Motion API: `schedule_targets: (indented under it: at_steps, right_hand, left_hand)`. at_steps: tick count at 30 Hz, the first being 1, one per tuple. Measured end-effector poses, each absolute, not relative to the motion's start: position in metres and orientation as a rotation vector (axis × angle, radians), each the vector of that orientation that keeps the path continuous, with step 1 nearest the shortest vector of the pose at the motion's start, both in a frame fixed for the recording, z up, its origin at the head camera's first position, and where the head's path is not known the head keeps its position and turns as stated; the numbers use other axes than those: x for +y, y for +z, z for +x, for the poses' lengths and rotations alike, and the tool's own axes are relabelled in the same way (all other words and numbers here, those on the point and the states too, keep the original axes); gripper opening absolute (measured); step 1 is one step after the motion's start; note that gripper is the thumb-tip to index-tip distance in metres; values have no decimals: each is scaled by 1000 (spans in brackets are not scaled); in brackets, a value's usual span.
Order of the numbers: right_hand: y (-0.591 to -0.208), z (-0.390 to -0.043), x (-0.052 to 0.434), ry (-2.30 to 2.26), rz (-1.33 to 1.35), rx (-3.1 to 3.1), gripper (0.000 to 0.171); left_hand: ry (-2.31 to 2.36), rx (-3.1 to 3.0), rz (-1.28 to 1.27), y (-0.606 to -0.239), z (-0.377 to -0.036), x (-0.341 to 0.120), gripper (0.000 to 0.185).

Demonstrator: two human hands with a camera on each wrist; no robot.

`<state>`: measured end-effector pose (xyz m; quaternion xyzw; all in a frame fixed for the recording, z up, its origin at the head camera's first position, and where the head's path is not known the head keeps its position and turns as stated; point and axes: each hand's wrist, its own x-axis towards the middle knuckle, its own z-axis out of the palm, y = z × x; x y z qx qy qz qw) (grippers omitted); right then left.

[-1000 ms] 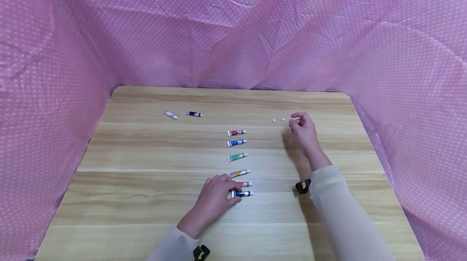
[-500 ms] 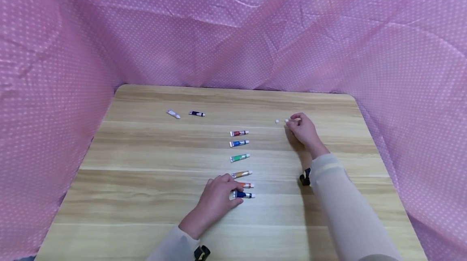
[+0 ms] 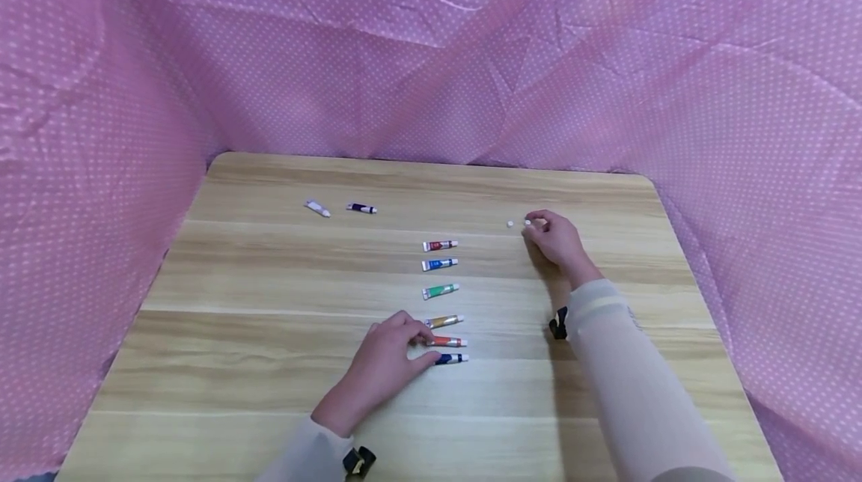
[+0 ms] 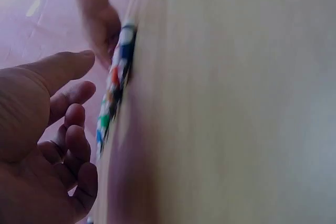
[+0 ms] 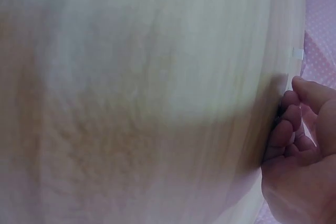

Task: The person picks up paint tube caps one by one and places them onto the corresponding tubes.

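Observation:
My left hand [image 3: 387, 358] hovers over the near end of a column of paint tubes, thumb and fingers apart. Its thumb overlaps the end of the navy paint tube [image 3: 451, 358] in the head view. In the left wrist view, the left hand [image 4: 47, 124] stands off the blurred tubes with nothing in its grasp. Farther back, the right hand [image 3: 555, 239] has thumb and index finger around a small white cap [image 3: 527, 222]; how firmly is unclear. Another white cap [image 3: 509, 224] lies just left of it. In the right wrist view, the right hand [image 5: 299, 150] is curled low by the tabletop.
Orange [image 3: 450, 341], gold [image 3: 444, 322], green [image 3: 441, 291], blue [image 3: 440, 264] and red paint tubes [image 3: 440, 245] line the middle of the wooden table [image 3: 236, 362]. A white tube [image 3: 318, 208] and a purple tube [image 3: 362, 208] lie back left. Pink dotted cloth [image 3: 431, 78] surrounds the table.
My right hand has moved slightly left, so its thumb and index finger are around the right-hand cap. My left hand has drawn back a little leftward from the navy and orange tubes.

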<state>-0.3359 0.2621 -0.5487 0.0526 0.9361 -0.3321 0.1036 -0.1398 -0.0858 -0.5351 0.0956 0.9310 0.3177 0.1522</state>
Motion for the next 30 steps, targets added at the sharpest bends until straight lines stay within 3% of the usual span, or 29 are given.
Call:
schedule_targets:
  at_steps: [16,30]
  right_hand:
    - [-552,-334,257,-1006,211,2769,30]
    - [-557,-325,264,-1189,278,2751,30]
  left_hand:
    - [1261,2640,-52,-525,-190,-202,34]
    - [1356,2556,-172,-522,-203,-236,48]
